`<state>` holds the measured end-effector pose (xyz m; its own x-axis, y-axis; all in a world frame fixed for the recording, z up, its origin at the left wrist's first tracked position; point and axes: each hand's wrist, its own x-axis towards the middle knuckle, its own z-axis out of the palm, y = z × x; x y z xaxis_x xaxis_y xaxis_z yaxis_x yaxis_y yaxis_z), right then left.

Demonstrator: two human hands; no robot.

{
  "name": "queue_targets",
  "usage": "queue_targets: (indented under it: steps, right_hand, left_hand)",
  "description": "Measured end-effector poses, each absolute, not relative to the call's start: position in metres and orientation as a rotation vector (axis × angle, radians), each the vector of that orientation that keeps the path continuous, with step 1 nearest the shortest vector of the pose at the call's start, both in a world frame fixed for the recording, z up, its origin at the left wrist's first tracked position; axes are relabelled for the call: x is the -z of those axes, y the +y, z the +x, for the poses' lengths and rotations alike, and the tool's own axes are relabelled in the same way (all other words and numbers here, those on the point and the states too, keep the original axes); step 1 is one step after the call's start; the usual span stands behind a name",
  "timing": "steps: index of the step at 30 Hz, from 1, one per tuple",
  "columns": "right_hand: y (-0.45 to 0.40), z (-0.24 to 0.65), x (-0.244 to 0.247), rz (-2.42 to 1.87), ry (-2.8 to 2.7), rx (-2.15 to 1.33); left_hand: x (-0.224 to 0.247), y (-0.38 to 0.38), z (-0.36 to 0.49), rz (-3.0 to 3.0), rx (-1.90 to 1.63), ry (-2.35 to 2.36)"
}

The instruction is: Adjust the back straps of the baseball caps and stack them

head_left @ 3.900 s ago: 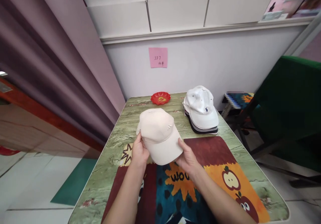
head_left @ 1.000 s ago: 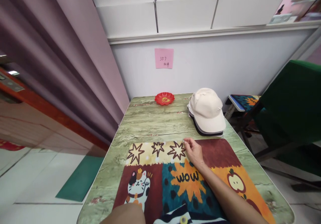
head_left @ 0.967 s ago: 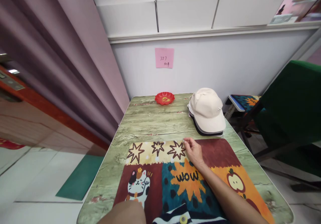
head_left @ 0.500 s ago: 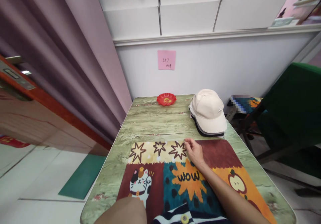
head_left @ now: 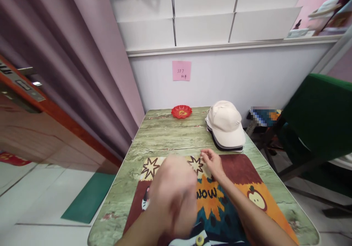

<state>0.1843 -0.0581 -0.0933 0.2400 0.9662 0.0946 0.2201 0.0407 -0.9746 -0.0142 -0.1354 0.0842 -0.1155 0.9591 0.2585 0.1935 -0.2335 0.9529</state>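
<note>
Sitting beyond the right hand [head_left: 213, 162], stacked caps [head_left: 226, 125], that hand curled closed, left hand [head_left: 174, 191] blurred, grip unclear

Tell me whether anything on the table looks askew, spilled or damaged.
Nothing stands out: the cream fabric cap sits neatly above grey and black caps, the red scalloped dish rests flat; no spill shows.

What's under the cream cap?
More caps, stacked on the table: dark and pale brim edges show. The rest is mostly covered, so I can't tell how many.
</note>
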Motion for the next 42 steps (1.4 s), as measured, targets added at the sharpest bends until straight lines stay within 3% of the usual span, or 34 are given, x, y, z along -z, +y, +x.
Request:
queue_targets:
  steps: [3,8,12,16,42]
  right_hand:
    - [-0.051,0.187,0.047,-1.296,-1.292,-0.825]
    - [-0.042,0.184,-0.024,-1.426,-1.552,-0.359]
    - [-0.035,0.177,-0.043,-1.699,-1.733,0.094]
    - [-0.03,0.172,-0.046,-1.871,-1.843,0.329]
    - [-0.014,0.167,-0.042,-1.951,-1.864,0.277]
  left_hand:
    - [-0.073,-0.087,0.017,1.706,-1.403,1.19]
    - [-0.055,-0.035,0.028,1.934,-1.312,1.402]
    - [-0.059,-0.024,0.025,2.234,-0.979,1.828]
    - [-0.066,-0.021,0.023,2.375,-0.681,2.037]
    - [-0.047,-0.007,0.005,2.425,-0.766,2.017]
